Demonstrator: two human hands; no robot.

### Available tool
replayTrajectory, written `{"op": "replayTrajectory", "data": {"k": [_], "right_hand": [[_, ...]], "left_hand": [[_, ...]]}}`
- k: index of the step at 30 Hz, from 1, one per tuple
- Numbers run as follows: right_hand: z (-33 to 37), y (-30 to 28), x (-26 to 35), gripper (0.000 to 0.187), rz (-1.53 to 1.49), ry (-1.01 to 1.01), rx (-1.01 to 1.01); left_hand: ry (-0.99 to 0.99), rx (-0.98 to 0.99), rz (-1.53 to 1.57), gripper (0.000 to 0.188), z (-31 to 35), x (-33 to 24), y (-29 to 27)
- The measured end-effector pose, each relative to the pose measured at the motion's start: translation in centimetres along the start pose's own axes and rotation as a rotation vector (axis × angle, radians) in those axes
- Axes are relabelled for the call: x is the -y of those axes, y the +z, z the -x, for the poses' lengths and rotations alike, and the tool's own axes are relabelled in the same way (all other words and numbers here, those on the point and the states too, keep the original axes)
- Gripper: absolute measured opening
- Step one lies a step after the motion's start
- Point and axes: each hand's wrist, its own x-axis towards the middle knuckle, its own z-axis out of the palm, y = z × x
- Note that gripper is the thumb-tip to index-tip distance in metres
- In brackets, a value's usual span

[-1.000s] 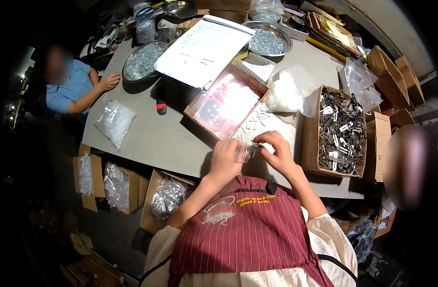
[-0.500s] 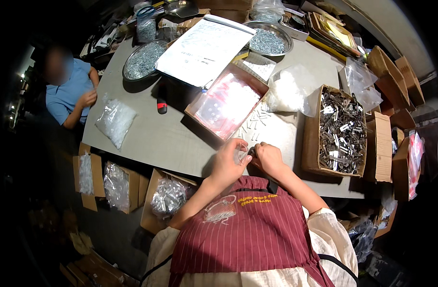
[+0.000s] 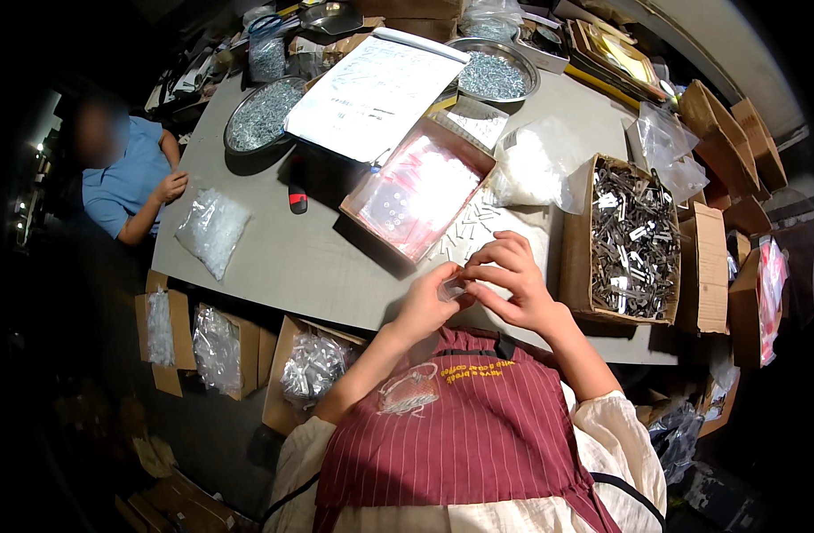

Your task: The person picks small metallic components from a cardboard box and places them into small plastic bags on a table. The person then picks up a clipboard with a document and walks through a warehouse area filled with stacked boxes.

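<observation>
My left hand (image 3: pixel 426 300) pinches a small clear plastic bag (image 3: pixel 452 287) near the table's front edge. Close against it on the right, my right hand (image 3: pixel 517 282) has its fingers spread and slightly curled, with the fingertips by the bag's mouth. Whatever the bag contains is too small to make out. Just beyond both hands, several small screws (image 3: pixel 467 224) lie scattered on the table. A shallow cardboard box (image 3: pixel 392 245) behind my left hand holds flat clear bags with red edges. To the right, a deep carton (image 3: pixel 578 258) is full of dark and shiny metal clips.
Two round metal trays of small hardware (image 3: pixel 265 115) (image 3: pixel 496 73) stand farther back, with a written pad (image 3: pixel 376 93) between them. Plastic bags of white parts (image 3: pixel 213 233) (image 3: pixel 533 169) lie on the table. A red-black tool (image 3: pixel 297 197) is left of the box. Someone in blue (image 3: pixel 133 182) sits at left.
My right hand has opened from a closed grip around something dark, its fingers now spread beside the bag. My left hand stays near the same place with the bag.
</observation>
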Motion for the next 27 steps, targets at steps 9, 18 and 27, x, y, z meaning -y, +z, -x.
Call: {"op": "replayTrajectory", "data": {"k": [9, 18, 27], "right_hand": [[-0.6, -0.8, -0.3, 0.029, -0.361, 0.28, -0.085], [2.2, 2.9, 0.0, 0.035, -1.141, 0.816, 0.127], [3.1, 1.8, 0.8, 0.01, -1.21, 1.081, -0.242]], "left_hand": [[-0.214, 0.184, 0.8, 0.032, -1.1, -0.6, -1.5], [-0.122, 0.039, 1.107, 0.031, -1.3, -1.8, -0.7], [-0.081, 0.034, 1.007, 0.044, -2.2, -0.9, 0.8]]}}
